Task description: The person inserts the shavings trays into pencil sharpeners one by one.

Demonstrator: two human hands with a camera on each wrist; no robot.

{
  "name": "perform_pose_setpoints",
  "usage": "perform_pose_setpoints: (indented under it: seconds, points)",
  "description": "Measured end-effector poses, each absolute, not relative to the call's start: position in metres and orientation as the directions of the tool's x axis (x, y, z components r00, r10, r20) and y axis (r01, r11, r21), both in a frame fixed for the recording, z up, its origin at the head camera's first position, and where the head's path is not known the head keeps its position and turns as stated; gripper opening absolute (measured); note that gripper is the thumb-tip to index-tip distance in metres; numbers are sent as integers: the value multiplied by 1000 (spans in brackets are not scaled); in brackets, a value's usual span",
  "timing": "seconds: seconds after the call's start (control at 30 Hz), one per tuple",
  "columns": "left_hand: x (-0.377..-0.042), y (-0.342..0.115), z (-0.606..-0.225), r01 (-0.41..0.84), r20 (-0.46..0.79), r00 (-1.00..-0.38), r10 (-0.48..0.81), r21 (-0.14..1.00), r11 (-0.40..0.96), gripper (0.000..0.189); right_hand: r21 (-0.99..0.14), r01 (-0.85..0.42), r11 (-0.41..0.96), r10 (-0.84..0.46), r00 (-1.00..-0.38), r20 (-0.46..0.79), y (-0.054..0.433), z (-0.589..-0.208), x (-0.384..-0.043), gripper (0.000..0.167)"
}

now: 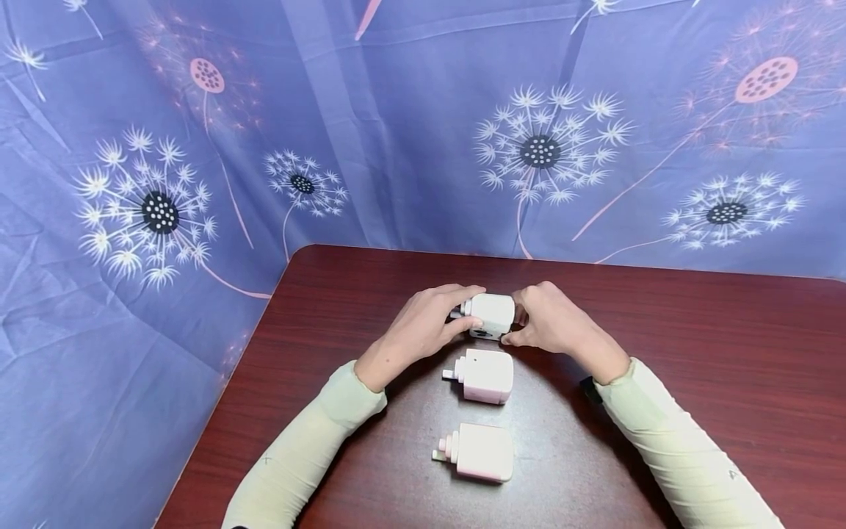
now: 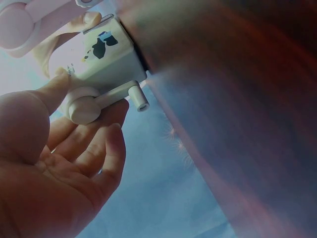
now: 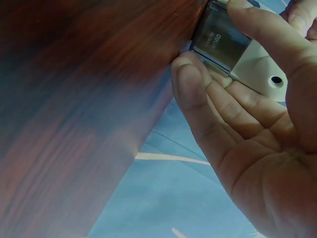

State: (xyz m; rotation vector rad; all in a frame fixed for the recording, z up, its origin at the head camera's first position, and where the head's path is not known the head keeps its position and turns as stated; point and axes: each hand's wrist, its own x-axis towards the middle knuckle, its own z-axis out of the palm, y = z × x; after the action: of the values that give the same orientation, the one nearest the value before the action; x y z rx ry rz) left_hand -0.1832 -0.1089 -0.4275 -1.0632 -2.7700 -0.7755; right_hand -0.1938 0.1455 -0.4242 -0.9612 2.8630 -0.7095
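Note:
A white pencil sharpener with a hand crank stands on the table at the far end of a row of similar ones. My left hand grips its crank side, thumb toward me and fingers behind. On the opposite end, my right hand holds it between thumb and fingers. In the left wrist view the crank sticks out past the left fingers, and a dark cartoon print marks one face. The right wrist view shows a see-through shavings drawer and a round pencil hole.
Two more crank sharpeners, a pinkish-white one and a cream one, stand nearer me on the dark red wooden table. A blue dandelion-print cloth hangs behind the table and along its left side.

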Motion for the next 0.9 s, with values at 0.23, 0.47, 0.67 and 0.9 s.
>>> perform_pose_setpoints:
  seconds: [0.23, 0.47, 0.67, 0.9]
  points:
    - [-183, -108, -427, 637, 231, -763, 604, 431, 639, 54, -453, -535, 713, -564, -821, 83, 143, -425, -197, 36]
    - [-182, -109, -427, 633, 228, -766, 601, 432, 642, 55, -449, -531, 718, -563, -823, 74, 142, -426, -198, 37]
    - [-180, -108, -427, 632, 231, -768, 597, 421, 651, 55, -458, -522, 720, -548, -832, 87, 141, -428, -195, 37]
    - [-179, -108, -428, 620, 213, -778, 591, 415, 666, 57, -502, -498, 707, -525, -845, 101, 144, -435, -189, 35]
